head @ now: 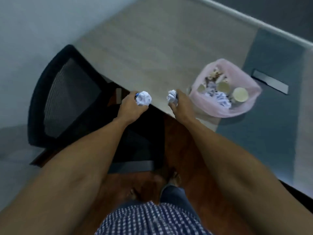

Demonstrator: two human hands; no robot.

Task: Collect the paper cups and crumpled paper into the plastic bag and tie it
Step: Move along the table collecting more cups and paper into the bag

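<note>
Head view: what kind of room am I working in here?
Probably an office or meeting room: a long pale wood-grain table, a black mesh-backed office chair pushed up to it, and a rectangular cable hatch set in the tabletop beside the pink plastic bag.

office: desk (pixel 152 39), mesh chair (pixel 67 99)
</note>
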